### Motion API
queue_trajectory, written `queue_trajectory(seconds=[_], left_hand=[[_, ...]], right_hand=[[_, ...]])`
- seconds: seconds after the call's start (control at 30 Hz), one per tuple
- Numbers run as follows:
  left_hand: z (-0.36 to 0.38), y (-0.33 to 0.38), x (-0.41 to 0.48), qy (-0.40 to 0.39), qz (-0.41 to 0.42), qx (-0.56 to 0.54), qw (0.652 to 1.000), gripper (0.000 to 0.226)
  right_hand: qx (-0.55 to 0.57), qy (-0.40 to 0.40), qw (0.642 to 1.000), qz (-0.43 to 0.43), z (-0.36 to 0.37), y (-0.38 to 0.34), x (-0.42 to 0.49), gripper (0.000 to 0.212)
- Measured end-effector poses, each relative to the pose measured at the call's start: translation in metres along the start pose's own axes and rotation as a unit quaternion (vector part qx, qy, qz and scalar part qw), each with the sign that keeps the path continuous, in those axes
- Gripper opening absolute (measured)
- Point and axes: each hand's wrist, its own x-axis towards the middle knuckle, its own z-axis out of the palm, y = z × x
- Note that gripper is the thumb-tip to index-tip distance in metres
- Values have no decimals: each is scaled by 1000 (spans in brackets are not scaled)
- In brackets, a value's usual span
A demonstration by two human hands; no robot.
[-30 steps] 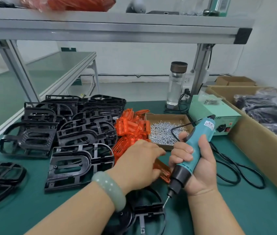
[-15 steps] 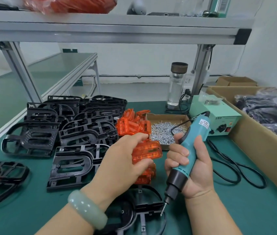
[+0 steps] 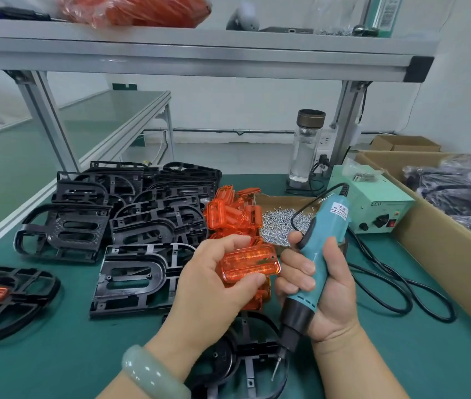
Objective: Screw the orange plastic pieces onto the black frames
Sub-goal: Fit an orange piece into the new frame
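My left hand pinches an orange plastic piece between thumb and fingers, lifted above the mat. My right hand grips a teal electric screwdriver, its bit pointing down over a black frame that lies at the near edge, partly hidden by my wrists. A heap of orange pieces sits behind my hands. Black frames are stacked at the left, with one lying flat beside my left hand.
A cardboard tray of screws lies behind the orange heap. The green power unit and its black cable are at the right, next to a large cardboard box. A finished frame with an orange piece lies far left. A glass bottle stands at the back.
My left hand has lifted an orange piece out of the pile and turned it up towards me. The screwdriver hand shifted slightly left and nearer.
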Motion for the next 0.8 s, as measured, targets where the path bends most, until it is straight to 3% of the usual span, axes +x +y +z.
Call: queue_trajectory(seconds=[0.23,0.33,0.6,0.8], left_hand=[[8,0,-1,32,-103,-220,970,63],[10,0,1,46,-122,-265,955,59],[5,2,1,49,-160,-268,949,16],[-16,4,8,66,-158,-220,960,23]], right_hand=[[-20,-17,1000,16,-3,2,1,35],[-23,-14,999,21,-4,4,2,37],[-35,-27,998,35,-6,7,2,38],[-51,34,998,-18,-6,0,3,42]])
